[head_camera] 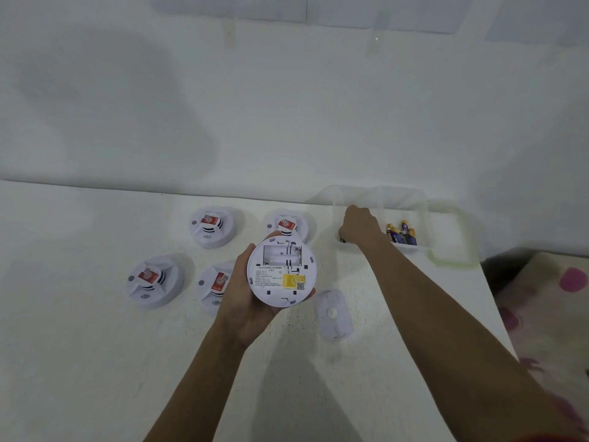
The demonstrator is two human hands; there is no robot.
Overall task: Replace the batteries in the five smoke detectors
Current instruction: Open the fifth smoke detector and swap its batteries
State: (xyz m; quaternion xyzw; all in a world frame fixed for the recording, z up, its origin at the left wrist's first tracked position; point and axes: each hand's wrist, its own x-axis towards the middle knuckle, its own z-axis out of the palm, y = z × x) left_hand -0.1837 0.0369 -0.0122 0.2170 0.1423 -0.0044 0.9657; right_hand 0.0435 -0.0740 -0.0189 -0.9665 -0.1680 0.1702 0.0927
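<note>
Our left hand (247,301) cups a round white plastic smoke detector (281,271), its back turned up so the empty battery bay faces us. Our right hand (360,225) reaches into a clear tray (424,215) of batteries (402,233) (its grip hidden). Four other detectors (155,280) wait on the surface (79,346).

Four detectors (155,280) sat on the counter (79,346), left side. Batteries (402,233) were in the bin (424,218) at back right, cover (333,315) lying in front.
</note>
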